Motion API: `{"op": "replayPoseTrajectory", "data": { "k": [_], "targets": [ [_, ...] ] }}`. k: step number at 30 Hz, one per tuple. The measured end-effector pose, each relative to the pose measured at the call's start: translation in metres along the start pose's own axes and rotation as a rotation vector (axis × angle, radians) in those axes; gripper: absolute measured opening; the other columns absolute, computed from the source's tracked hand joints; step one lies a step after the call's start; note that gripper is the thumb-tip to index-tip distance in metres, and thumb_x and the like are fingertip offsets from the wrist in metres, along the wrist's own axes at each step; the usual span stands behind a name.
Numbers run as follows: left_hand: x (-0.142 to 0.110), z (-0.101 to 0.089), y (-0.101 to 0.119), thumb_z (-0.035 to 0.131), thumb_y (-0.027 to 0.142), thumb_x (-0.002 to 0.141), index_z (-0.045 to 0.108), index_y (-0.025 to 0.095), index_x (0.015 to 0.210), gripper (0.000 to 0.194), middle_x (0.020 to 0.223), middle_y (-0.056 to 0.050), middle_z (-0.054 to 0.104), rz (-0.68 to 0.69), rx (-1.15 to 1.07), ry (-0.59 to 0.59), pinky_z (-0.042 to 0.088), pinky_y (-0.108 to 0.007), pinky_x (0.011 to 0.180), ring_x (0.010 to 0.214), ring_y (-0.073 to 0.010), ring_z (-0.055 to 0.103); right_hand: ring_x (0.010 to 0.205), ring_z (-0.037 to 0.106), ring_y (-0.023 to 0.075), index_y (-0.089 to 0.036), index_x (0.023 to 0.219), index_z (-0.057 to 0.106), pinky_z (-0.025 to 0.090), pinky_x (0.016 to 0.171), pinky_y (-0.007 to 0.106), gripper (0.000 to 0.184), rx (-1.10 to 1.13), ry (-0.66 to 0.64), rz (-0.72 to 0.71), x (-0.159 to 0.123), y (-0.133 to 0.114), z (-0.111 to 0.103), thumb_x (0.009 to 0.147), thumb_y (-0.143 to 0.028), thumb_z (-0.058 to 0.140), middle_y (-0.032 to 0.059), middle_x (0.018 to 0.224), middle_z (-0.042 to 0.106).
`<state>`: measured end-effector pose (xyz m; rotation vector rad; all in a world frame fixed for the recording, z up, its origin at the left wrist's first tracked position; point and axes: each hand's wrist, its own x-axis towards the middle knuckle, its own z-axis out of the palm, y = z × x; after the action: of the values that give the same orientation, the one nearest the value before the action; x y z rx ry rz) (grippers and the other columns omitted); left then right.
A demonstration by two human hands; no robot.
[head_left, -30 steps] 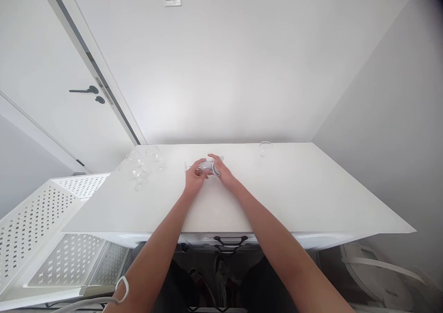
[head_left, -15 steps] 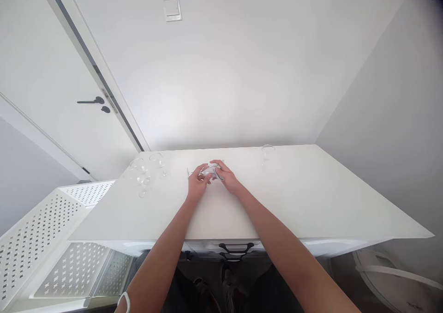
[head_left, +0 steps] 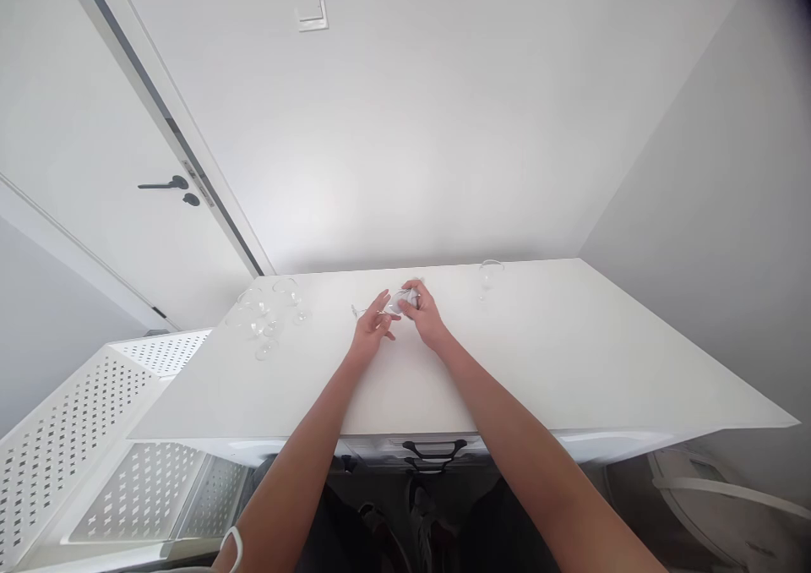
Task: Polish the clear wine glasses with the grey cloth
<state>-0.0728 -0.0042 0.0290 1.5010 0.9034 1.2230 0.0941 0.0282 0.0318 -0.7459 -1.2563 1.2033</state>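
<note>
A stemmed wine glass (head_left: 394, 304) lies sideways between my two hands above the white cabinet top (head_left: 538, 362), its foot pointing left. My left hand (head_left: 372, 324) is loosely round the stem, with the fingers partly spread. Around the bowl at the right end, the fingers of my right hand (head_left: 426, 313) are closed. Something greyish-white shows at the bowl under those fingers; whether it is a cloth or a reflection I cannot tell. Several clear stemmed glasses (head_left: 285, 290) stand together at the left end of the top. One more glass (head_left: 487, 275) stands near the back edge, right of my hands.
A white wall with a light switch (head_left: 309, 5) rises behind the cabinet. At the left are a door with a black handle (head_left: 170, 183) and white perforated panels (head_left: 82, 421). Black drawer handles (head_left: 434, 450) are below the front edge. A round-edged pale object (head_left: 715, 497) is at lower right.
Both hands and the glass have shifted slightly right. My left hand has moved from the bowl towards the stem and its fingers have loosened. The view has tilted a little.
</note>
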Motion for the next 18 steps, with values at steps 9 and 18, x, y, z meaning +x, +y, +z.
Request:
{"op": "replayPoseTrajectory", "data": {
  "k": [9, 18],
  "targets": [
    [0.003, -0.011, -0.006, 0.065, 0.053, 0.088, 0.07, 0.019, 0.088, 0.035, 0.093, -0.013, 0.076, -0.238, -0.322, 0.107, 0.061, -0.042, 0.075, 0.08, -0.023, 0.072, 0.069, 0.045, 0.015, -0.027, 0.097, 0.054, 0.037, 0.063, 0.029, 0.028, 0.159, 0.272, -0.061, 0.005, -0.003, -0.022, 0.083, -0.047, 0.069, -0.001, 0.082, 0.05],
    [-0.001, -0.007, 0.005, 0.076, 0.044, 0.081, 0.071, 0.017, 0.102, 0.035, 0.075, -0.005, 0.065, -0.295, -0.19, -0.249, 0.054, -0.039, 0.076, 0.066, -0.0181, 0.065, 0.096, 0.058, 0.022, -0.03, 0.116, 0.055, 0.047, 0.081, 0.034, 0.038, 0.094, 0.242, -0.106, 0.003, -0.003, -0.01, 0.09, -0.058, 0.057, 0.0047, 0.112, 0.061]
  ]
}}
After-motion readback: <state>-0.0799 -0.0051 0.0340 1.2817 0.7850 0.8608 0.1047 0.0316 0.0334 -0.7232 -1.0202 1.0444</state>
